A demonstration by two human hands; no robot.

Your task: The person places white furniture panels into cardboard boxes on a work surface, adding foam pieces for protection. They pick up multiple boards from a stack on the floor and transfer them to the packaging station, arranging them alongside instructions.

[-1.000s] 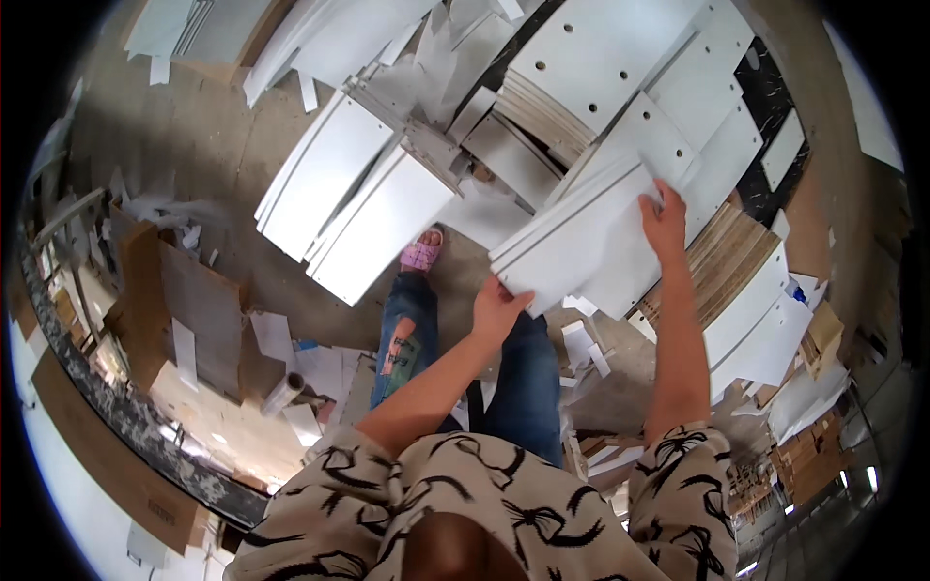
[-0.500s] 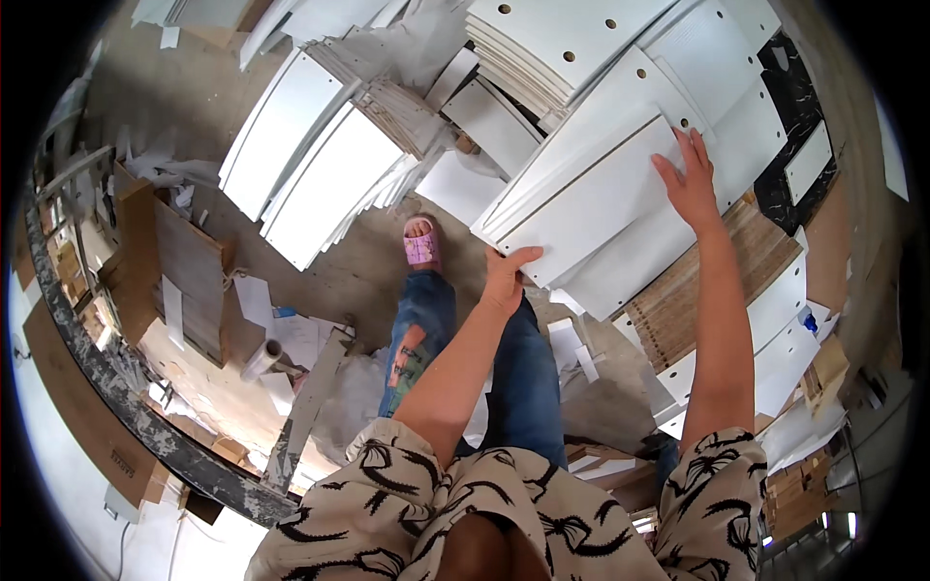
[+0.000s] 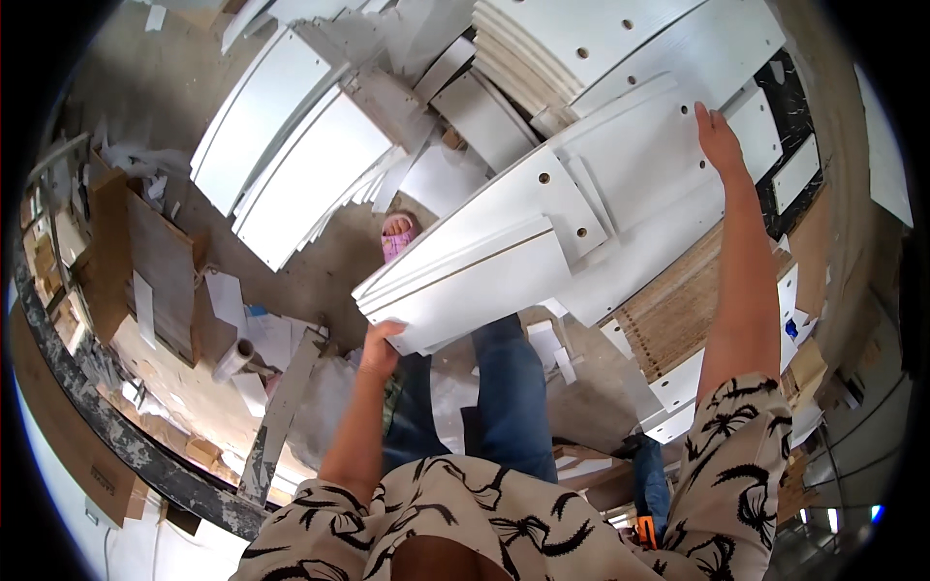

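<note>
My left hand (image 3: pixel 381 351) grips the near left corner of a few stacked white panels (image 3: pixel 475 290), thumb on top and fingers hidden underneath. The top panel has a dark groove along one long edge. These panels stick out to the left, over my legs. Beneath their right end lies a white panel with round holes (image 3: pixel 564 198), on top of a longer white board (image 3: pixel 644 165). My right hand (image 3: pixel 719 145) is at the right end of that board, fingers stretched out by its edge, holding nothing. Whether its fingertips touch the board I cannot tell.
Stacks of white panels (image 3: pixel 315 160) stand on the floor to the left, with another holed stack (image 3: pixel 552 48) at the back. Brown boards (image 3: pixel 678 295) lie at the right. A worn metal frame (image 3: pixel 145 436) curves along the left. My pink slipper (image 3: pixel 398 237) is below the panels.
My left hand has pulled the grooved panels left and toward me, uncovering the holed panel below. My right hand has left their top and moved right, to the long board's end.
</note>
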